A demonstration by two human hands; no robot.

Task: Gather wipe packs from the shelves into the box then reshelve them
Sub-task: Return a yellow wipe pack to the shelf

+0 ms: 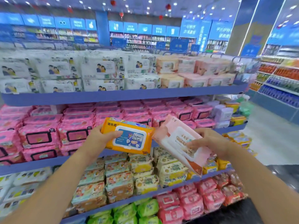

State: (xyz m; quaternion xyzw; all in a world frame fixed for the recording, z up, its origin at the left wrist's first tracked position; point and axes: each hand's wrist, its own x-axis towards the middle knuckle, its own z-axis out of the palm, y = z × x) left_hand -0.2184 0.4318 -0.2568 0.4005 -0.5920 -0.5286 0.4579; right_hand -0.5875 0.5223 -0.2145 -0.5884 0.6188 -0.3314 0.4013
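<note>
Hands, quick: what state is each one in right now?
Left hand: grips the blue-lidded orange plastic wipe pack.
Right hand: grips the white-lidded pale pink plastic wipe pack.

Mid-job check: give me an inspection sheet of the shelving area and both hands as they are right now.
Surface: blue shelves in several tiers, packed with rows of wipe packs; white on top, pink below, mixed yellow, green and red lower down.
Job's things: orange wipe pack in the left hand; pale pink wipe pack, tilted, in the right hand; both are held in front of the shelves. No box identified.
Clutter: nothing seen.
Hands: the left grips the orange pack's left end; the right grips the pink pack's lower right part.
Cables: nothing seen.
Surroundings: aisle floor to the right, shelves of bottled goods beyond it.
</note>
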